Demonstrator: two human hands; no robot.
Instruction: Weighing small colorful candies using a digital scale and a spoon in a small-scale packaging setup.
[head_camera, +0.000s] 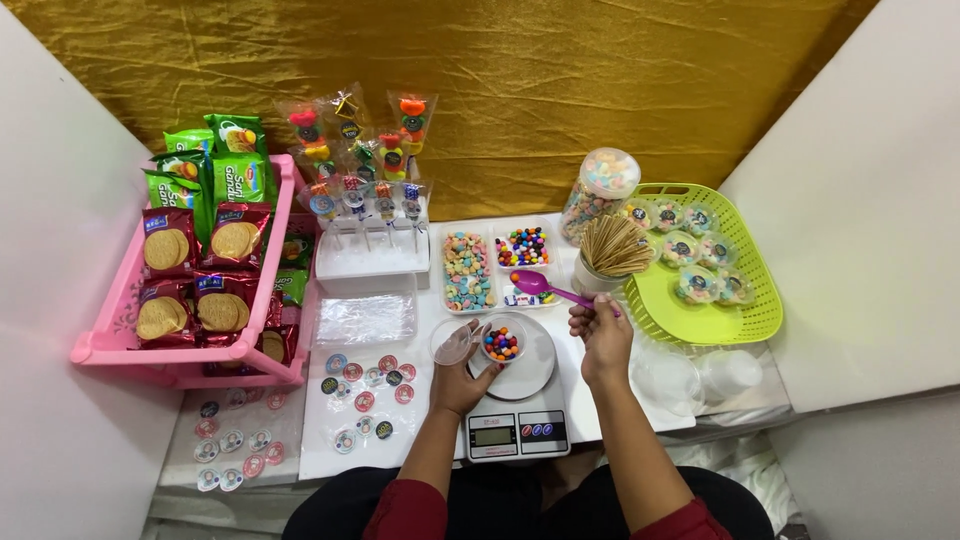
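My right hand (601, 328) grips the handle of a purple spoon (541, 286), whose bowl hovers over the white trays of sweets. My left hand (459, 372) holds a clear plastic lid (452, 343) beside a small clear cup (501, 340) filled with coloured round candies. That cup sits on the round plate of a white kitchen scale (520, 405). Behind the scale are a tray of pastel marshmallow bits (467, 270) and a tray of coloured chocolate beads (523, 246).
A green basket (740, 318) with filled clear cups stands at the right, beside a cup of wooden sticks (612, 250) and a candy jar (599, 190). A pink rack (120, 335) of biscuit packs stands at left, candy skewers (365, 150) behind, round stickers (362, 395) in front.
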